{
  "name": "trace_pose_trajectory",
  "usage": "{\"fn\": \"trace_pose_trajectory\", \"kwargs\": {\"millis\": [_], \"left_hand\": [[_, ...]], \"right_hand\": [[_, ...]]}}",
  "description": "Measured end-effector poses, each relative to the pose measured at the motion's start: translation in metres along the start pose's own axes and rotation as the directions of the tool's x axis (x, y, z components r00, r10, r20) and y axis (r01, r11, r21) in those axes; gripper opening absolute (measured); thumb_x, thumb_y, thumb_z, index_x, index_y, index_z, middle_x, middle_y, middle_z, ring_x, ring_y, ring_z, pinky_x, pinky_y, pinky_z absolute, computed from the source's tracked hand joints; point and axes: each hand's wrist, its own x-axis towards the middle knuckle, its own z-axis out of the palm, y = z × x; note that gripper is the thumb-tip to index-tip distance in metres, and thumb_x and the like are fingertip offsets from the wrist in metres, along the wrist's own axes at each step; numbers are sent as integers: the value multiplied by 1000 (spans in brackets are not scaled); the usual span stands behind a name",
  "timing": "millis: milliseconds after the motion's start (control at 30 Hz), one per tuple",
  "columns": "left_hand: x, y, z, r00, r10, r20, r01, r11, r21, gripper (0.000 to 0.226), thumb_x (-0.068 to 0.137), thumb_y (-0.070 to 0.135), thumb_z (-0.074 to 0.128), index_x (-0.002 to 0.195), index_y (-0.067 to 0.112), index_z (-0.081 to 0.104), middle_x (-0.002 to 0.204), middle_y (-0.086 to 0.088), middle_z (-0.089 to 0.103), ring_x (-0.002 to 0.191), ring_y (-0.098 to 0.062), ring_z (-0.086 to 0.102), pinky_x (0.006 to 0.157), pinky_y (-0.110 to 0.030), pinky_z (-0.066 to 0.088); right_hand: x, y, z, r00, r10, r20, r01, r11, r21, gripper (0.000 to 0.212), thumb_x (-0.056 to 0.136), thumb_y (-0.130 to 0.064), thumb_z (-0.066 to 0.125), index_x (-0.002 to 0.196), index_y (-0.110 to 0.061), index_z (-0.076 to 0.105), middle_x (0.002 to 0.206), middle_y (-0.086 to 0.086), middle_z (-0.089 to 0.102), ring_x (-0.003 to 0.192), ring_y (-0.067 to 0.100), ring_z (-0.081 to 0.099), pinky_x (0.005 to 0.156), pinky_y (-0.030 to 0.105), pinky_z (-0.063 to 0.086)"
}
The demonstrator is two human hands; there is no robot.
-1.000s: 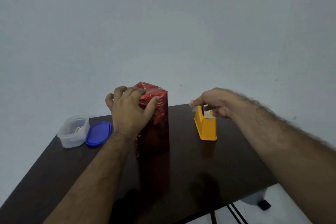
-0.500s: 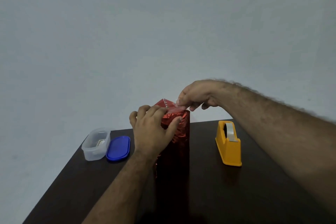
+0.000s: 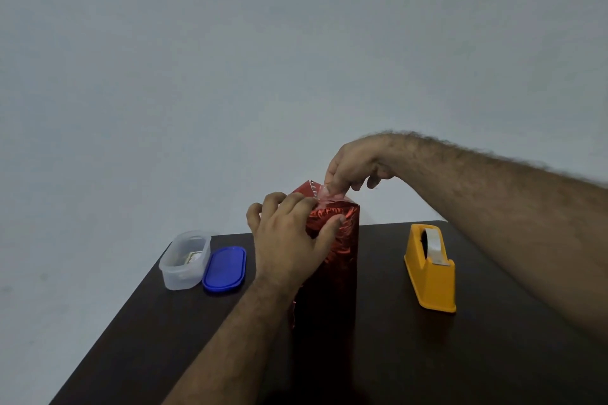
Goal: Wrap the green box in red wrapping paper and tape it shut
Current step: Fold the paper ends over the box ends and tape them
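left hand [image 3: 289, 240]: forearm enters from 7 o'clock, fingers curled, thumb spread, gripping | right hand [image 3: 353, 166]: forearm enters from 4 o'clock, wrist bent down, thumb and forefinger pinching, other fingers loosely curled

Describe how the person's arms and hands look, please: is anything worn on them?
Both forearms are bare and hairy, with no sleeves in view. The left hand and the right hand carry no gloves, and no rings, watch or bracelet can be seen.

The wrapped box [image 3: 332, 260] stands upright mid-table [image 3: 493, 355]. My left hand [image 3: 289, 240] grips its upper left side; my right hand [image 3: 355, 168] is at its top. Left sit a tub [image 3: 185, 260] and lid [image 3: 224, 268], touching; right, the tape dispenser [image 3: 431, 270].
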Motion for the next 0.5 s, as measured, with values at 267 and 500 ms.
{"fn": "trace_pose_trajectory", "kwargs": {"millis": [267, 500], "left_hand": [[0, 1, 0, 1000, 2, 0, -2, 1000, -2, 58, 90, 76, 57, 111, 26, 78, 118, 8, 74, 119, -21, 56, 104, -55, 36], [0, 1, -1, 1000, 5, 4, -5, 1000, 4, 57, 90, 76, 57, 108, 27, 78, 117, 9, 75, 119, -22, 56, 104, -55, 36]], "right_hand": [[6, -3, 5, 999, -4, -45, -2, 991, -134, 26, 84, -36, 87, 99, -15, 80, 89, -8, 79, 98, 14, 66, 95, 40, 54], [10, -15, -2, 999, 29, 25, -21, 962, -271, 28, 83, -41, 88, 90, -18, 74, 86, -11, 81, 86, 9, 61, 70, 29, 44]]}}
